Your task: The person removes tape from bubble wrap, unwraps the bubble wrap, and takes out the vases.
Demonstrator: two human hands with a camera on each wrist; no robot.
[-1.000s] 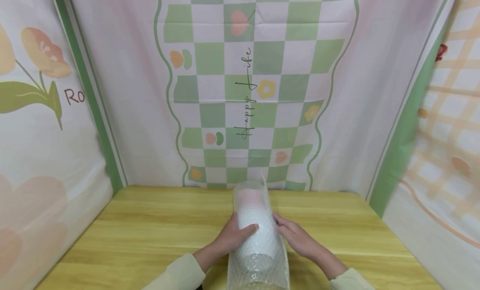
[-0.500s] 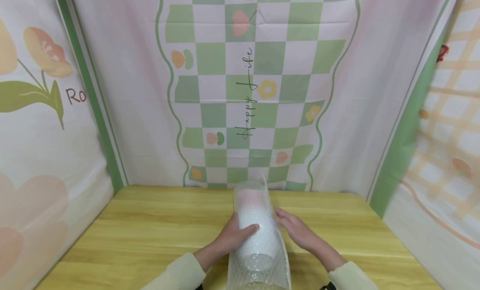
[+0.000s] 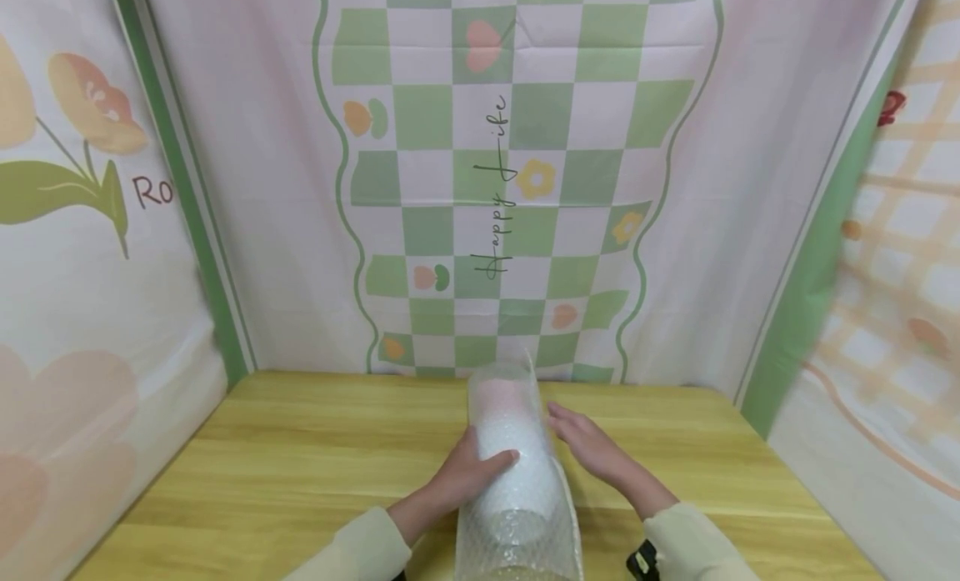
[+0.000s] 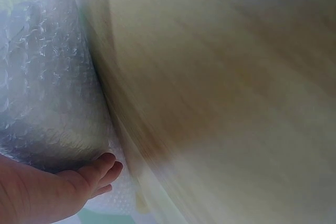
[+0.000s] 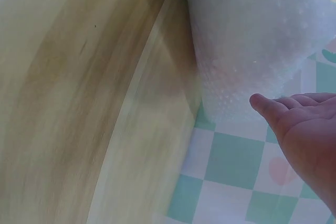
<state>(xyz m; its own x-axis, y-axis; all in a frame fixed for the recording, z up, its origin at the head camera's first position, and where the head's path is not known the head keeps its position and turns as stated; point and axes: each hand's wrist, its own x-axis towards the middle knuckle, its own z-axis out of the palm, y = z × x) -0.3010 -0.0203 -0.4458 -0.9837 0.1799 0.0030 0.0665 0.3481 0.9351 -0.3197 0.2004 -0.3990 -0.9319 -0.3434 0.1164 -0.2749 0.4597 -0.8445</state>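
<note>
In the middle of the table lies a white, roughly cylindrical object (image 3: 506, 435) with a pinkish far end, wrapped in clear bubble wrap (image 3: 498, 552). What kind of object it is cannot be told through the film. My left hand (image 3: 467, 479) grips the bundle from its left side, thumb across the top; the left wrist view shows the fingers against the bubble wrap (image 4: 42, 77). My right hand (image 3: 596, 452) is held at the right side, its fingers extended near the wrap's raised edge. In the right wrist view that hand (image 5: 310, 135) has its palm facing the bundle.
The wood-grain table (image 3: 337, 448) extends on both sides of the bundle. A green-and-white checkered cloth (image 3: 480, 231) hangs at the back, with printed curtains (image 3: 67, 314) at the sides. A black device (image 3: 643, 560) sits at my right wrist.
My right hand has come off the wrap's right edge and moved slightly farther forward, fingers straightened. My left hand and the bundle stay in place.
</note>
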